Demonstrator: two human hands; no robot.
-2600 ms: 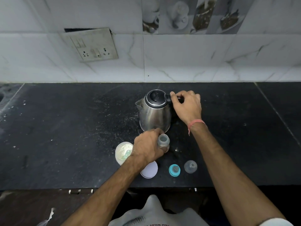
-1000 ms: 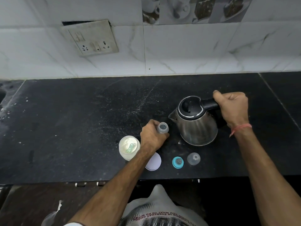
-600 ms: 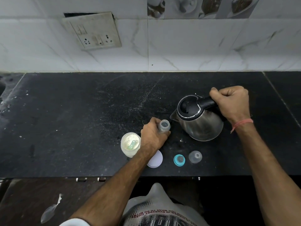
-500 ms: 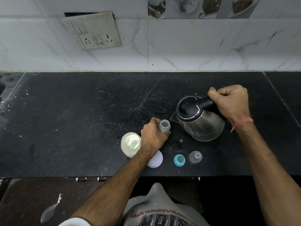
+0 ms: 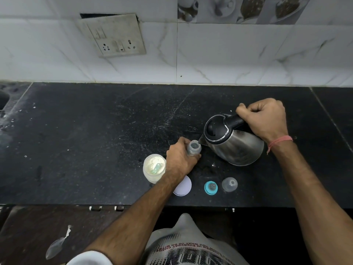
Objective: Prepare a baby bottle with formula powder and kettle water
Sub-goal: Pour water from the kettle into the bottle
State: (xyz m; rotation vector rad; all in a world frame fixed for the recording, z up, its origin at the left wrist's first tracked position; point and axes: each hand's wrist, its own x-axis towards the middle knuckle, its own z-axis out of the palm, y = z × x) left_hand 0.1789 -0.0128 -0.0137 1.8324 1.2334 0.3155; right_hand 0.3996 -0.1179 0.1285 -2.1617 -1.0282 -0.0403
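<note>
- The kettle (image 5: pixel 234 139), steel-bodied with a black lid, looks heavy if full; the right hand (image 5: pixel 267 119) is fisted around its black handle, the sensible hold away from hot metal, tipping the spout toward the bottle mouth.
- The baby bottle (image 5: pixel 193 148) stands near centre on the counter, small, light, likely easy to topple; the left hand (image 5: pixel 179 159) wraps its body below the open neck (whether water flows is unclear).
- Just left of it, an open formula jar (image 5: pixel 154 168) with a scoop inside; nearer, a white lid (image 5: pixel 183 186), teal teat ring (image 5: pixel 210 188) and clear cap (image 5: pixel 229 184).
- The black counter (image 5: pixel 86 140) is hard, dusted with powder; tiled wall and socket plate (image 5: pixel 112 35) beyond.
</note>
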